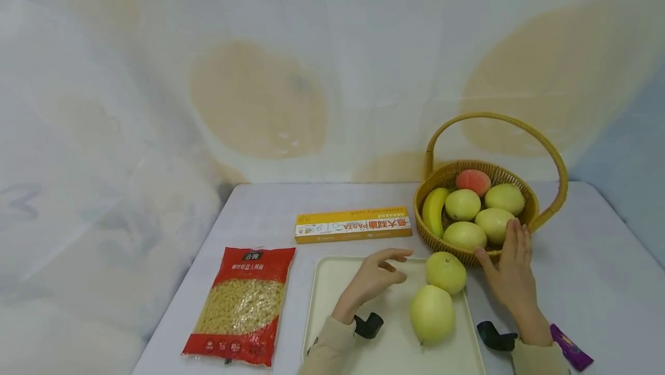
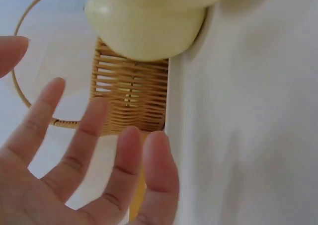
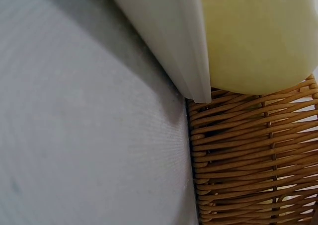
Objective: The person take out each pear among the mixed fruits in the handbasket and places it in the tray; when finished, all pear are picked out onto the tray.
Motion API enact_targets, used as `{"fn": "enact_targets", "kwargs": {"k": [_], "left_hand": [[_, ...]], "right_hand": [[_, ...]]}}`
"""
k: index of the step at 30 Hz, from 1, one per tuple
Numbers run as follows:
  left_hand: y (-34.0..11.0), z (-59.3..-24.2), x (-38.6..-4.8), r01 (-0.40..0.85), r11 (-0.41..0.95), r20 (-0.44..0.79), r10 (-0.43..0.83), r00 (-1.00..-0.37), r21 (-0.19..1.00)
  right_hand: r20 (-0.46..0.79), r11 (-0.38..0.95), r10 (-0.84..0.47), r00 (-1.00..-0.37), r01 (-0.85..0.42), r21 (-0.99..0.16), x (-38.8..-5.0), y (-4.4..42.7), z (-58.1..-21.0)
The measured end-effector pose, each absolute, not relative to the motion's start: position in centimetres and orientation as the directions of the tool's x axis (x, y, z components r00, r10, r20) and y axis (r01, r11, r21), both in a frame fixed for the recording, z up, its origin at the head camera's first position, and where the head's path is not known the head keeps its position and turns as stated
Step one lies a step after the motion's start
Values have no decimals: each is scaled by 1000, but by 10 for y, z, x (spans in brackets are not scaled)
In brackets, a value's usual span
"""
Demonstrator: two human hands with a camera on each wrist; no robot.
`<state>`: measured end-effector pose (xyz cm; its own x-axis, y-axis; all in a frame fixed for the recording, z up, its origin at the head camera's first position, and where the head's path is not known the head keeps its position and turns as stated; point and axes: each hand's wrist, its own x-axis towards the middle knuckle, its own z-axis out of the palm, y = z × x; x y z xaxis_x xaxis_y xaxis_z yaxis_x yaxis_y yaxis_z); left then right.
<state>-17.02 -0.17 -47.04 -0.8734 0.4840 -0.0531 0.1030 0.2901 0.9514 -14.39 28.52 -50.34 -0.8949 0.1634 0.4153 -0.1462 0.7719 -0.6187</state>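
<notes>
Two pale yellow-green pears, a nearer one (image 1: 432, 314) and a farther one (image 1: 445, 273), sit at the right side of the cream tray (image 1: 324, 311). My left hand (image 1: 375, 276) hovers over the tray, fingers spread and loosely bent, apart from the pears; in the left wrist view that hand (image 2: 94, 170) holds nothing. At the front of the wicker basket (image 1: 425, 213) is my right hand (image 1: 511, 274), its fingers extended over the rim beside a pale green fruit (image 1: 494, 224). Whether they touch it I cannot tell. The right wrist view shows basket weave (image 3: 258, 160) but no hand.
The basket also holds a banana (image 1: 435, 212), a reddish peach (image 1: 473, 182) and several pale green fruits. A pasta box (image 1: 353, 225) lies behind the tray, a red pasta bag (image 1: 241, 306) to its left. A purple packet (image 1: 570, 347) lies by the right wrist.
</notes>
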Motion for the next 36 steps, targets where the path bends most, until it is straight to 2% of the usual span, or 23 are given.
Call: {"fn": "enact_targets", "kwargs": {"k": [9, 15, 19, 25, 36], "left_hand": [[-16, -470, -136, 225, 254, 63, 519, -853, 941], [-7, -484, -132, 317, 413, 112, 449, -886, 854], [5, -492, -137, 307, 479, 122, 378, -918, 822], [11, -495, -144, 306, 489, 165, 310, -936, 817], [1, -480, -142, 247, 597, 103, 265, -959, 763]], "right_hand": [[418, 763, 157, -895, -159, -627, -146, 283, -508], [428, 765, 156, -890, -165, -622, -146, 283, -509], [432, 768, 155, -888, -167, -618, -146, 285, -507], [418, 764, 163, -894, -153, -626, -146, 285, -505], [406, 762, 158, -900, -151, -630, -146, 285, -505]]}}
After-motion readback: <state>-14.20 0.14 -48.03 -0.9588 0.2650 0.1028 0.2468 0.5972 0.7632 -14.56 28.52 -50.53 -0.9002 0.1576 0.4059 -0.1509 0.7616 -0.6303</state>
